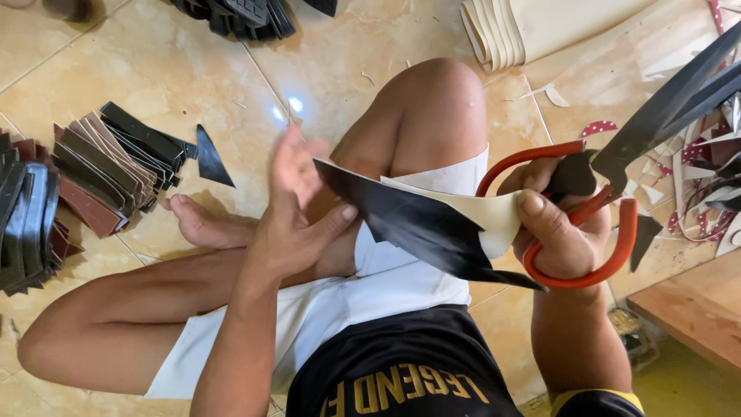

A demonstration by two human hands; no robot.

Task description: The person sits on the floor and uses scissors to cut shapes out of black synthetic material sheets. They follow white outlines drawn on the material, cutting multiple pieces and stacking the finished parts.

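Nearest: my left hand (297, 224) pinches the black sheet (417, 224) at its left tip, thumb under. My right hand (559, 232) grips red-handled scissors (610, 208) and the sheet's cream end. Risk: blades near fingers; sheet could slip. Farther: strip stacks (100, 166) left on floor (154, 62), cream sheets (525, 27) far right. No labels visible.

Bare floor (154, 46) open beyond the knee (440, 93). Strip stack (108, 166) blocks left of knee; scrap heap (706, 177) and foam sheets (525, 27) crowd right.
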